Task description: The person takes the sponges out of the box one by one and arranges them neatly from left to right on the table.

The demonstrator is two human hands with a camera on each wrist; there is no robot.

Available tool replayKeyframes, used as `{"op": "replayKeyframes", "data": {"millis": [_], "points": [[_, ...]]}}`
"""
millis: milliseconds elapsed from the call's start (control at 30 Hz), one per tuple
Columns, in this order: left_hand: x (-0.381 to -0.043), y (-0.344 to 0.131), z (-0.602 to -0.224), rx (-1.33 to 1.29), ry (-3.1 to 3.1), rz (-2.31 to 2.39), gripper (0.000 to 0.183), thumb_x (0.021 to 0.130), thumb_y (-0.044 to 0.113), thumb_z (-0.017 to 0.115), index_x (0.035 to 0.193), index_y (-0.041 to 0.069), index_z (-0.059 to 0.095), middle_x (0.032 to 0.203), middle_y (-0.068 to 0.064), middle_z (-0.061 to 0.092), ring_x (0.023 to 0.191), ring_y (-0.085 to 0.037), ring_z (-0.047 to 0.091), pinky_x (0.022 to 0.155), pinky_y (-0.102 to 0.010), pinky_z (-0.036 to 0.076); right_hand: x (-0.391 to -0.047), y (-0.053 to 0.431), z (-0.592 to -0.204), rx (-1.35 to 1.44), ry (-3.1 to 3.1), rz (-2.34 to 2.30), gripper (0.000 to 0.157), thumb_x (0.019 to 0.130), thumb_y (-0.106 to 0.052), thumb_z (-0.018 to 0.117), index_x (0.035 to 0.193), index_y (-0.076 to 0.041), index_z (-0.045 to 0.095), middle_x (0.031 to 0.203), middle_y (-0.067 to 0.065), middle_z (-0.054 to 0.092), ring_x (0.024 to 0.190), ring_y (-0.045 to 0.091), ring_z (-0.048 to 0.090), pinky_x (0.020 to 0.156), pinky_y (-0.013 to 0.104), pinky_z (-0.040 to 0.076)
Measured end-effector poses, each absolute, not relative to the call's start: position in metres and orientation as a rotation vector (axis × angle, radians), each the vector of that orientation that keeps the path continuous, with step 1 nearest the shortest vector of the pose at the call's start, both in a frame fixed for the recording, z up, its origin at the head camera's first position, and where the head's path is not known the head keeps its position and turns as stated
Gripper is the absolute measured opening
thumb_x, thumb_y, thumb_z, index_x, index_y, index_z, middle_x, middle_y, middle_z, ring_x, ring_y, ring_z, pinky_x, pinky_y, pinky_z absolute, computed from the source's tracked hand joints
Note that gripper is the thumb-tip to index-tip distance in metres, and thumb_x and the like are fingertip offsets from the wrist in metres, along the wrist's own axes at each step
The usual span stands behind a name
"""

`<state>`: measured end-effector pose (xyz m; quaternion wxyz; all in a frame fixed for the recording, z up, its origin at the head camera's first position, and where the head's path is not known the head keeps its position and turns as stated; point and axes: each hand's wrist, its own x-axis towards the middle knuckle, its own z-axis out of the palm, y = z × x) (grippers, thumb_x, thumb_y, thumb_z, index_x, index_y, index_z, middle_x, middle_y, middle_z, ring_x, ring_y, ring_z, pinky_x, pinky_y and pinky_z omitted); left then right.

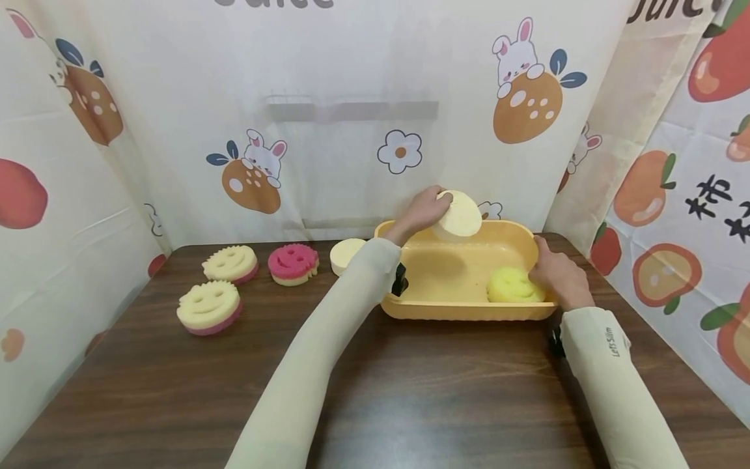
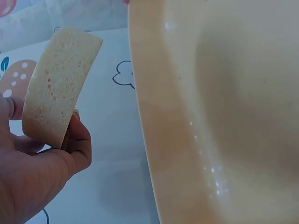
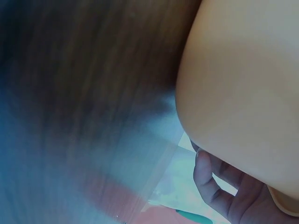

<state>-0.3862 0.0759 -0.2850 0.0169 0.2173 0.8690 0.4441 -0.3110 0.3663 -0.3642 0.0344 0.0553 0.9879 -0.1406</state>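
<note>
Over the back of the yellow plastic basin [image 1: 445, 311], my left hand [image 1: 426, 210] holds a round cream sponge [image 1: 460, 215] by its edge. The left wrist view shows the sponge's [image 2: 60, 86] porous side, pinched between thumb and fingers, beside the basin's wall [image 2: 149, 121]. At the basin's right end, my right hand [image 1: 559, 273] grips the rim. In the right wrist view, fingers [image 3: 205, 182] bend against the outside of the basin [image 3: 233, 93]. A yellow smiley sponge [image 1: 514, 285] lies inside the basin, near the right hand.
Left of the basin on the dark wooden table [image 1: 457, 384] lie another round cream sponge [image 1: 346, 254], a pink-topped smiley sponge [image 1: 293, 262] and two cream-topped smiley sponges [image 1: 230, 262]. The left forearm partly covers the round one. A printed curtain [image 1: 346, 163] stands behind and at both sides.
</note>
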Motion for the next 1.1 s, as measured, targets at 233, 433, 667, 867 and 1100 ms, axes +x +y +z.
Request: {"op": "replayKeyframes", "data": {"millis": [233, 433, 667, 867, 1100], "points": [[-0.385, 0.067, -0.284, 0.681, 2.721, 1.383, 0.047, 0.104, 0.033, 0.034, 0.137, 0.005, 0.053, 0.137, -0.009, 0.058, 0.125, -0.021, 0.054, 0.109, -0.032, 0.042, -0.31, 0.366, -0.364, 0.176, 3.04, -0.435, 0.077, 0.092, -0.017, 0.043, 0.158, -0.006, 0.006, 0.118, 0.038, 0.056, 0.084, 0.039, 0.058, 0.064, 0.05, 0.044], [-0.383, 0.059, -0.286, 0.706, 2.754, 1.363, 0.044, 0.104, 0.034, 0.033, 0.13, 0.007, 0.057, 0.13, -0.009, 0.061, 0.116, -0.021, 0.057, 0.104, -0.033, 0.044, -0.308, 0.366, -0.363, 0.189, 3.047, -0.437, 0.077, 0.092, -0.017, 0.044, 0.158, -0.006, 0.006, 0.116, 0.038, 0.057, 0.083, 0.039, 0.058, 0.065, 0.05, 0.044], [-0.378, 0.045, -0.288, 0.673, 2.775, 1.365, 0.042, 0.104, 0.035, 0.035, 0.129, 0.01, 0.058, 0.127, -0.007, 0.063, 0.111, -0.019, 0.058, 0.101, -0.033, 0.046, -0.307, 0.365, -0.363, 0.162, 3.05, -0.439, 0.077, 0.092, -0.019, 0.043, 0.158, -0.007, 0.005, 0.114, 0.037, 0.058, 0.081, 0.038, 0.059, 0.062, 0.048, 0.044], [-0.376, 0.038, -0.288, 0.696, 2.781, 1.397, 0.043, 0.103, 0.034, 0.037, 0.13, 0.009, 0.058, 0.127, -0.008, 0.063, 0.109, -0.02, 0.059, 0.1, -0.034, 0.047, -0.307, 0.367, -0.361, 0.167, 3.065, -0.419, 0.077, 0.092, -0.019, 0.042, 0.158, -0.008, 0.005, 0.116, 0.039, 0.057, 0.083, 0.04, 0.059, 0.062, 0.05, 0.043], [-0.375, 0.024, -0.293, 0.667, 2.774, 1.427, 0.042, 0.103, 0.034, 0.037, 0.128, 0.009, 0.059, 0.128, -0.009, 0.063, 0.113, -0.022, 0.058, 0.103, -0.037, 0.045, -0.309, 0.367, -0.365, 0.163, 3.05, -0.427, 0.078, 0.092, -0.019, 0.044, 0.158, -0.008, 0.006, 0.119, 0.039, 0.054, 0.088, 0.043, 0.058, 0.062, 0.051, 0.045]]}}
